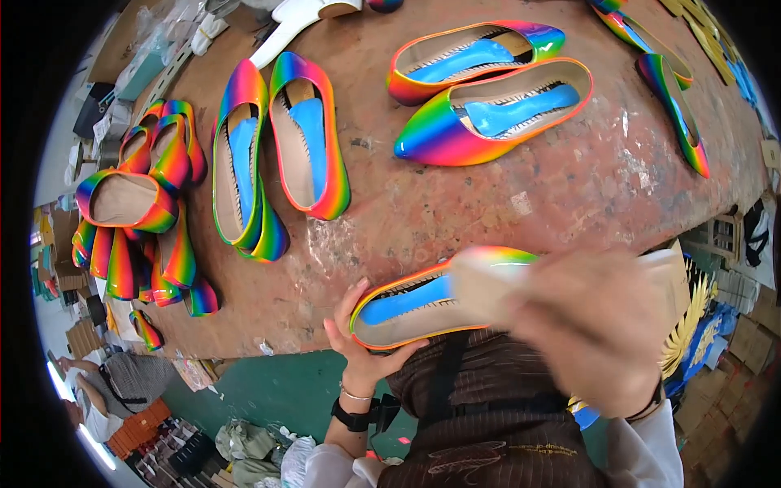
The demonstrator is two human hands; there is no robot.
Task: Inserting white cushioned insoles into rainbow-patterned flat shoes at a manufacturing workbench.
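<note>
A rainbow-coloured pointed flat shoe (399, 327) lies on its sole at the near edge of the table, its heel to the left. Down its inside runs a bright blue strip (411, 299). My left hand (358, 342) grips the heel end, fingers on the far side and thumb along the near side. Over the toe end, my right hand (590, 325) is smeared by motion. From its fingers a pale beige piece (480, 286) reaches into the shoe opening; blur hides its kind. The right hand covers most of the toe.
Rainbow shoes with blue strips stand left of centre (309, 154) and at the far middle (488, 122). More shoes are piled at the left (126, 199), and others lie at the far right (675, 114). A white shoe-shaped piece (285, 28) rests at the back of the table (455, 207).
</note>
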